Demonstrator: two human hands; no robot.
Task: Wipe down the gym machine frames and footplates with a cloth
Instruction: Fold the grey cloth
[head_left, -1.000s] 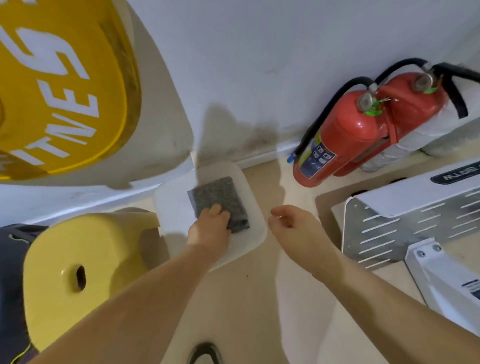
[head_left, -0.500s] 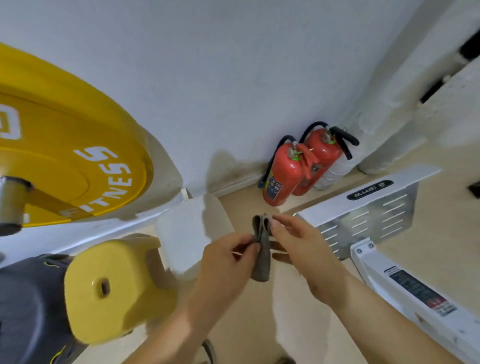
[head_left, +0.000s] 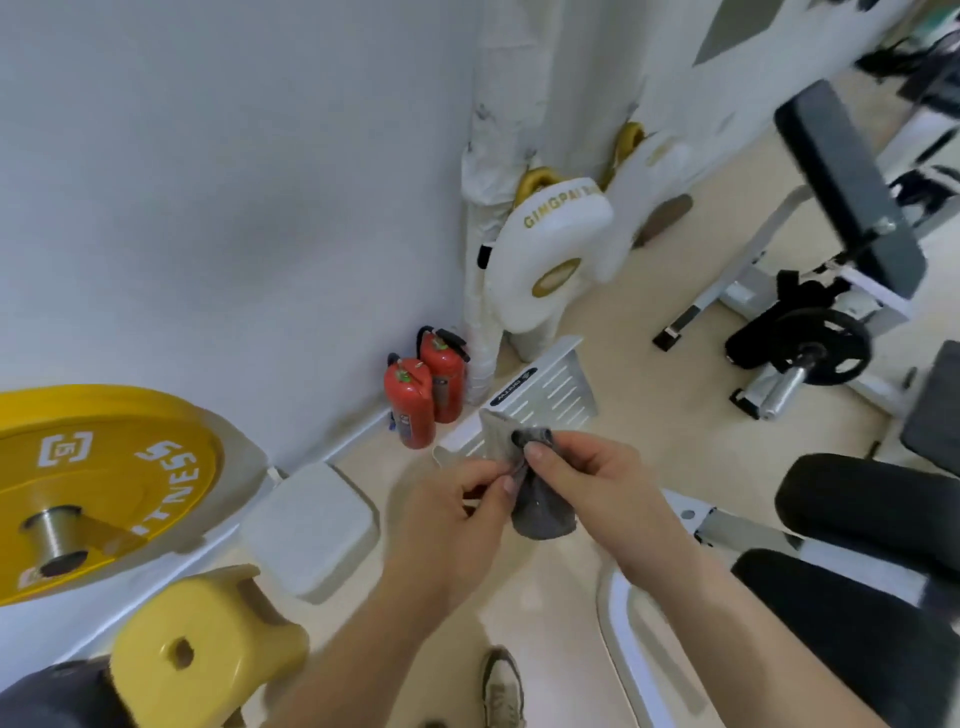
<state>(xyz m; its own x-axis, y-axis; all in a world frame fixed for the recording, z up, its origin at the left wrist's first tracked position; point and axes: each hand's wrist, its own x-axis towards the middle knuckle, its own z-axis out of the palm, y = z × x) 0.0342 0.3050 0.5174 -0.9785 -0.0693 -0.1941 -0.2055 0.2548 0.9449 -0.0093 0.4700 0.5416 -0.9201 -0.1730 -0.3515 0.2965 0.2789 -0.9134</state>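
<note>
Cloth (head_left: 540, 512), grey, held up btwn both hands at centre of view, above the floor. Left hand (head_left: 447, 514) pinches its left edge w/ thumb & curled fingers. Right hand (head_left: 587, 478) pinches the top, thumb pressed on a rolled-up corner. Rest of cloth hangs below the right-hand fingers as a dark, crumpled fold; a paler strip sticks up behind. White slotted footplate (head_left: 550, 389) sits just beyond the hands, w/ two red extinguishers (head_left: 410, 405) near it by the wall.

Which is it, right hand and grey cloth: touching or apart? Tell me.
Touching. The head view shows the right hand pinching the grey cloth between thumb and fingers; the left hand pinches it too.
</note>
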